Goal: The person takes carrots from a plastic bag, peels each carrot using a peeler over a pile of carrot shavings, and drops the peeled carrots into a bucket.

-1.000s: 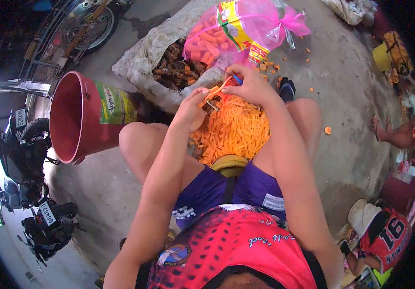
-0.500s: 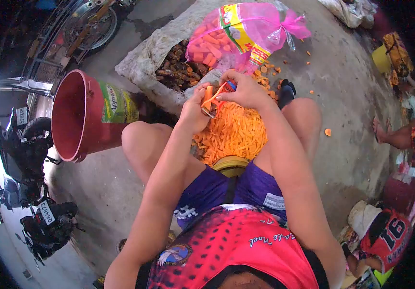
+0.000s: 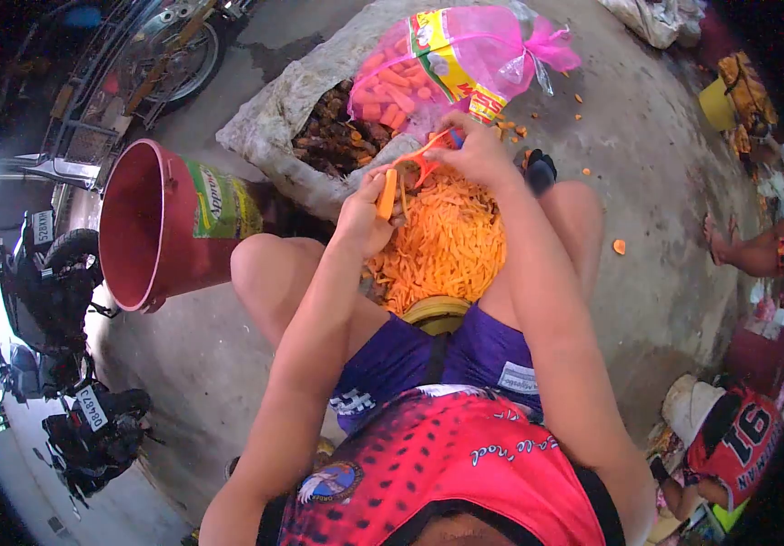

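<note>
My left hand (image 3: 365, 220) grips a peeled carrot (image 3: 386, 194), held upright above a heap of orange carrot shavings (image 3: 451, 246). In my right hand (image 3: 480, 153) is a vegetable peeler (image 3: 425, 162) with an orange-red frame and a bit of blue at the grip. The peeler's head is up and to the right of the carrot, apart from its side. Beneath the shavings, between my knees, the yellow rim (image 3: 437, 311) of a container shows.
A pink mesh bag (image 3: 492, 55) of peeled carrots lies on a whitish sack (image 3: 269, 118) holding dark, unpeeled roots. To the left, a red bucket (image 3: 151, 227) rests on its side. Carrot pieces dot the floor. Another person's foot (image 3: 724, 244) is at right; motorcycles (image 3: 101, 437) stand left.
The peeler has moved up and away from the carrot, along with my right hand. The carrot now shows more fully in my left hand, which stays nearly in place.
</note>
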Available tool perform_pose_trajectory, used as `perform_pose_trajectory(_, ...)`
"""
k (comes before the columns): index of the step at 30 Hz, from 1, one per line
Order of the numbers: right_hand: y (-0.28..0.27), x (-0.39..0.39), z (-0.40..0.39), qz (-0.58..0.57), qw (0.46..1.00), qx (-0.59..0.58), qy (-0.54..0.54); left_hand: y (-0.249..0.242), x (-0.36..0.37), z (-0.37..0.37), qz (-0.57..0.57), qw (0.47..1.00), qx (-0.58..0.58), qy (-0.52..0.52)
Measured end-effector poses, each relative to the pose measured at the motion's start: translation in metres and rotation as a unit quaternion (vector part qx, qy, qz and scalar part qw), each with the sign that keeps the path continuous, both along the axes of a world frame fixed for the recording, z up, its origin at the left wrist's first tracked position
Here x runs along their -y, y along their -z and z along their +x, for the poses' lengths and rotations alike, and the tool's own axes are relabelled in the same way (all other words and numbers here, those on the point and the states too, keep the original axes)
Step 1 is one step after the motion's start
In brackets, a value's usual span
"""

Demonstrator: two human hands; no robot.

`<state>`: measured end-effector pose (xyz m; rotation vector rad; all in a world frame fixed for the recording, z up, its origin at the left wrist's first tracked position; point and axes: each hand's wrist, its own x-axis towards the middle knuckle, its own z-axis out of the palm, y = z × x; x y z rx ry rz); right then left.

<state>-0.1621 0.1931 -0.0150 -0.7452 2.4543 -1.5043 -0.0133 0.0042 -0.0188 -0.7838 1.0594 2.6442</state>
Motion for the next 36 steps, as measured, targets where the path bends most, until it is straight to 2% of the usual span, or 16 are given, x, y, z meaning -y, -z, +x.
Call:
perform_pose_trajectory(3, -0.015, 0.012, 0.032, -0.027, 0.992, 0.027, -0.124, 0.000, -0.006, -0.008, 0.009, 0.998, 0.034, -0.050)
perform_pose_trajectory(4, -0.015, 0.011, 0.028, -0.003, 0.994, 0.041, -0.104, -0.001, -0.009, -0.009, 0.007, 0.996, 0.058, -0.074)
perform_pose_trajectory(6, -0.010, 0.007, 0.015, 0.044, 0.994, 0.073, -0.065, 0.002, -0.002, -0.002, 0.011, 1.000, 0.017, -0.001)
perform_pose_trajectory(7, -0.007, 0.005, 0.004, 0.019, 0.999, 0.028, -0.026, 0.000, 0.000, -0.001, 0.012, 0.999, -0.005, 0.035)
perform_pose_trajectory(10, -0.017, -0.006, -0.002, 0.086, 0.994, 0.001, 0.062, -0.019, -0.005, 0.001, 0.003, 0.999, 0.031, 0.013)
perform_pose_trajectory(13, -0.010, -0.003, 0.006, 0.102, 0.995, 0.009, 0.019, 0.000, 0.009, -0.003, 0.082, 0.996, -0.015, 0.021)
perform_pose_trajectory(15, -0.011, 0.000, 0.012, 0.128, 0.989, 0.072, -0.006, 0.006, 0.011, -0.004, 0.025, 1.000, 0.016, -0.011)
perform_pose_trajectory(19, -0.006, 0.004, 0.024, 0.160, 0.982, 0.088, -0.053, -0.017, -0.002, -0.007, -0.052, 0.992, 0.091, -0.065)
perform_pose_trajectory(21, 0.002, 0.008, 0.028, 0.190, 0.978, 0.056, -0.065, -0.010, 0.001, -0.009, -0.064, 0.994, 0.060, -0.058)
perform_pose_trajectory(24, -0.012, 0.008, 0.031, 0.267, 0.957, 0.105, -0.037, -0.003, 0.002, -0.014, -0.107, 0.991, 0.040, -0.076)
perform_pose_trajectory(27, -0.014, 0.009, 0.033, 0.285, 0.957, 0.060, 0.007, -0.009, -0.002, -0.021, -0.133, 0.984, 0.025, -0.118)
perform_pose_trajectory(30, 0.004, 0.009, 0.028, 0.158, 0.984, -0.074, -0.021, -0.010, 0.002, -0.023, -0.129, 0.982, 0.030, -0.137)
perform_pose_trajectory(33, -0.009, 0.014, 0.037, 0.043, 0.986, 0.136, -0.088, -0.009, 0.002, -0.030, -0.122, 0.978, 0.033, -0.167)
perform_pose_trajectory(36, -0.029, 0.025, 0.049, 0.049, 0.953, 0.278, -0.113, -0.008, 0.002, -0.034, -0.107, 0.975, 0.024, -0.191)
